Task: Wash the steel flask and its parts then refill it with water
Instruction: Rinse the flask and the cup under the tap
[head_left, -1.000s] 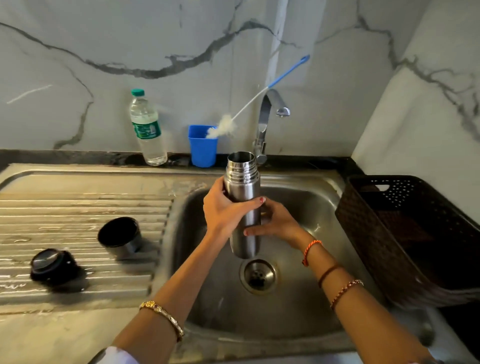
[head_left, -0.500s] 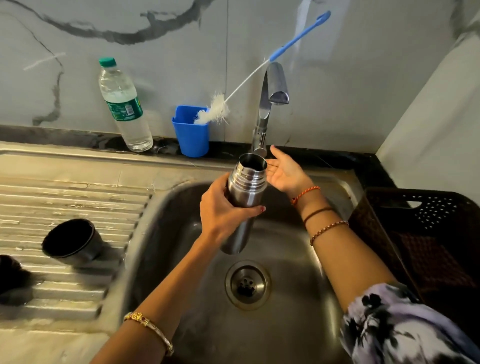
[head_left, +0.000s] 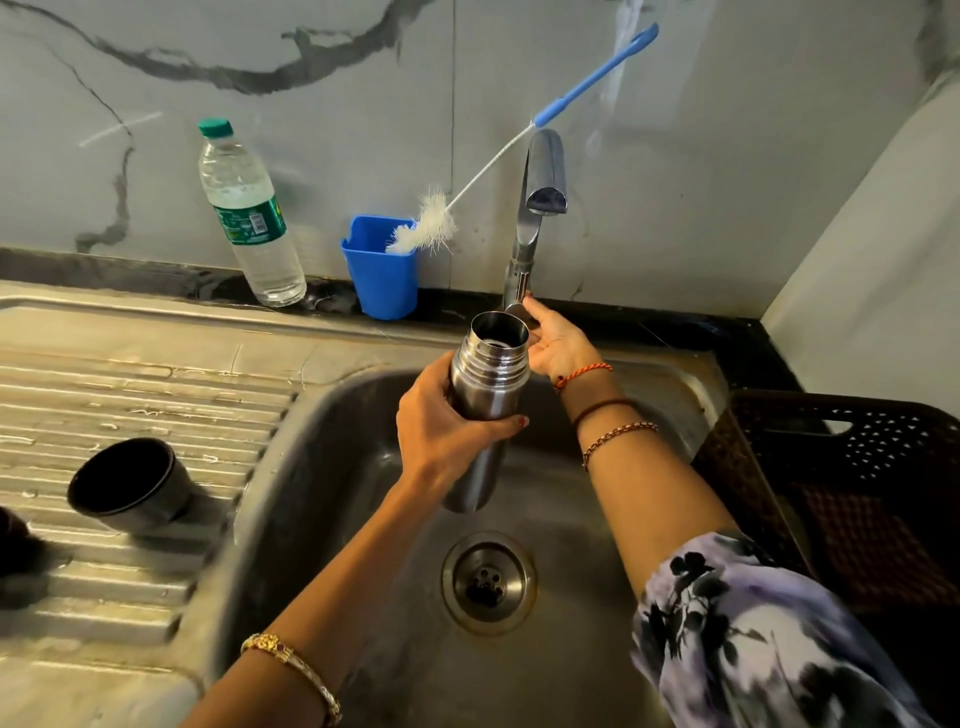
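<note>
A person's left hand (head_left: 447, 421) wraps its fingers around an open, shiny steel flask (head_left: 485, 395), held upright over the stainless steel sink basin (head_left: 332, 467). Just behind it, the right hand (head_left: 556, 340) pinches the lever at the chrome tap (head_left: 535, 208) base. A dark round cup-lid (head_left: 127, 483) lies well left of the fingers.

A home kitchen is shown. A steel sink (head_left: 691, 395) with a ribbed draining board (head_left: 130, 395) is set below a marble-patterned wall (head_left: 363, 130). Behind the sink, a tap (head_left: 537, 208), a water bottle (head_left: 249, 218) and a bottle brush (head_left: 431, 223) in a blue cup (head_left: 382, 280) are seen.
</note>
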